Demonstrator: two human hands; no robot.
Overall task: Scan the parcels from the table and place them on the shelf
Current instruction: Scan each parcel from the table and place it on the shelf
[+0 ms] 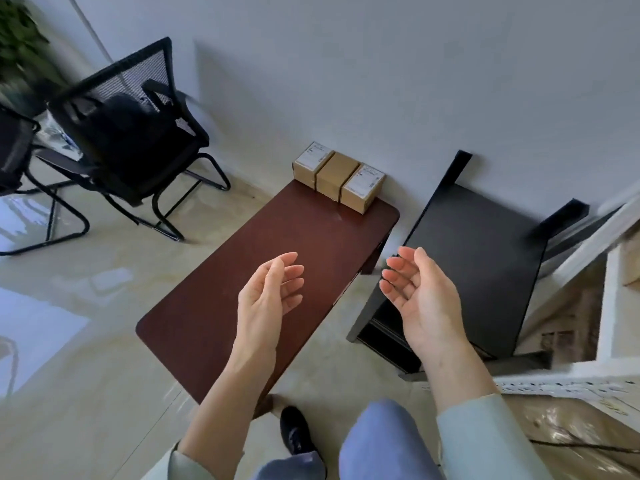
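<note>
Left hand (268, 292) and right hand (420, 292) raised empty above the dark worktop (242, 282), fingers loosely curled, three cardboard parcels (339, 176) lined up at its far end against the wall.

Your left hand (268, 292) and right hand (419, 292) hover empty, palms facing, fingers loosely curled, above the counter (242, 289). Three parcels (338, 176) sit touching at its far end.

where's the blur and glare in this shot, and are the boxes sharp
Head view: motion blur smears the plant and chairs at left; window glare shines on the floor; wide-angle bending at the edges; the three boxes are fairly sharp, label text unreadable.
</note>
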